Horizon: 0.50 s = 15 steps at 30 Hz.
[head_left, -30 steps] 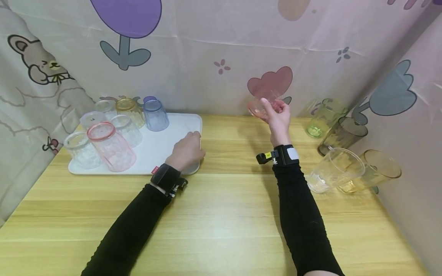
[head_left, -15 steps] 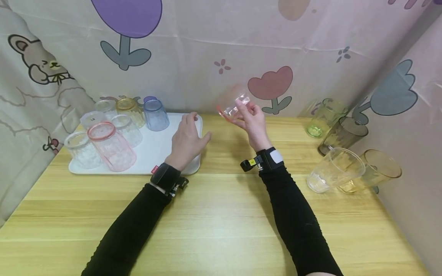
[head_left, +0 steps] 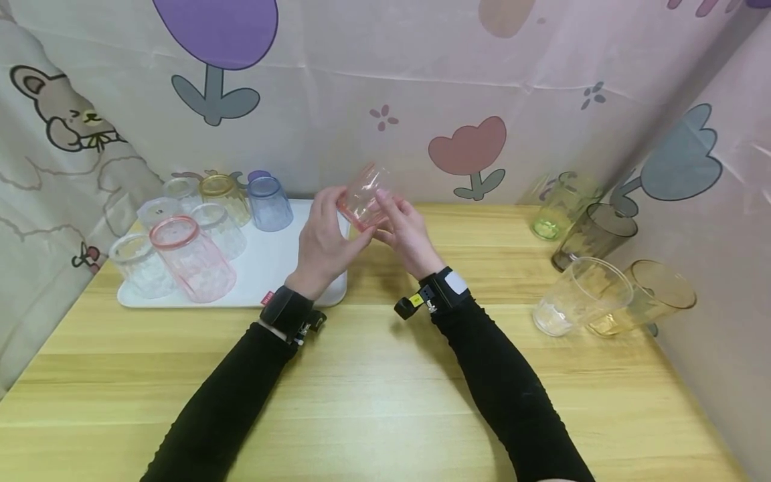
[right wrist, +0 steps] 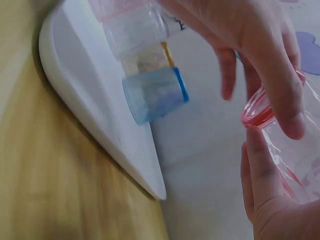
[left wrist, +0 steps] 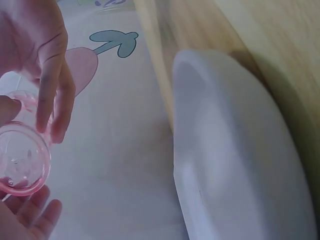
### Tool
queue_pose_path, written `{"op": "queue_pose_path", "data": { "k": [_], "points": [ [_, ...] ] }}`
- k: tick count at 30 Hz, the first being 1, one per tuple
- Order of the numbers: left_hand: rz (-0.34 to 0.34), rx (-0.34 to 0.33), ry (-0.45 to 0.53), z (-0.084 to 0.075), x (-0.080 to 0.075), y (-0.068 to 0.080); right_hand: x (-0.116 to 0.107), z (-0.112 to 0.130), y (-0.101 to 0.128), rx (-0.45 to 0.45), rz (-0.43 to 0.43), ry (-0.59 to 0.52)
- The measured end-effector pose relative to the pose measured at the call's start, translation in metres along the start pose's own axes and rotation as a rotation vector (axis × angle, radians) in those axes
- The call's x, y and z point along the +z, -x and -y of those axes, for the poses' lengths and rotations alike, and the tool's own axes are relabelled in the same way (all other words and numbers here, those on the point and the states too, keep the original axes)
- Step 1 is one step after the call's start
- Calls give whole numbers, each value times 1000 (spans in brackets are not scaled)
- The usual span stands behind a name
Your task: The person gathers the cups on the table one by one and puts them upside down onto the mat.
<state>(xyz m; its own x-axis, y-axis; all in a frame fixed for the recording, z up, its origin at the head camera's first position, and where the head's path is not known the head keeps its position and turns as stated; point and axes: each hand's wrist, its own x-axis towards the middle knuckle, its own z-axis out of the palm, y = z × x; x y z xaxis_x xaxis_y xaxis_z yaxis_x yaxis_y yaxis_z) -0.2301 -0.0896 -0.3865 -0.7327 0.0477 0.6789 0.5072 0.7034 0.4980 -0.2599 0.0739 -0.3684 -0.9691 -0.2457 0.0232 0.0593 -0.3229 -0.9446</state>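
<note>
7 cups upturned on white tray (head_left: 283,268), 4 lying on table (head_left: 373,375) at right, 1 in hand.
Small clear pink cup (head_left: 363,197), tilted, held in air just right of tray; left hand (head_left: 323,244) and right hand (head_left: 406,234) both pinch it with curled fingers.

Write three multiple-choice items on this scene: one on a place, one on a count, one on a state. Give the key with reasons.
1. Where is the small pink cup?
A. on the white tray
B. in the air between both hands
C. lying by the right wall

2. How many cups stand on the white tray?
A. three
B. ten
C. seven

3. How do the cups on the tray stand?
A. upside down
B. on their sides
C. stacked

Key: 1 B, the left hand and right hand hold it above the table. 2 C, seven show. 3 A, their bases face up.
</note>
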Motion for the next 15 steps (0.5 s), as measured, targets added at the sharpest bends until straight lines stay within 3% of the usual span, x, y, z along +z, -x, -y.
{"op": "queue_pose_path", "data": {
  "k": [6, 15],
  "points": [
    [-49, 109, 43, 2, 0, -1, 5, -5, 1, 27, 62, -1],
    [-88, 190, 41, 3, -7, -5, 5, -8, 2, 29, 92, -27]
  ]
}}
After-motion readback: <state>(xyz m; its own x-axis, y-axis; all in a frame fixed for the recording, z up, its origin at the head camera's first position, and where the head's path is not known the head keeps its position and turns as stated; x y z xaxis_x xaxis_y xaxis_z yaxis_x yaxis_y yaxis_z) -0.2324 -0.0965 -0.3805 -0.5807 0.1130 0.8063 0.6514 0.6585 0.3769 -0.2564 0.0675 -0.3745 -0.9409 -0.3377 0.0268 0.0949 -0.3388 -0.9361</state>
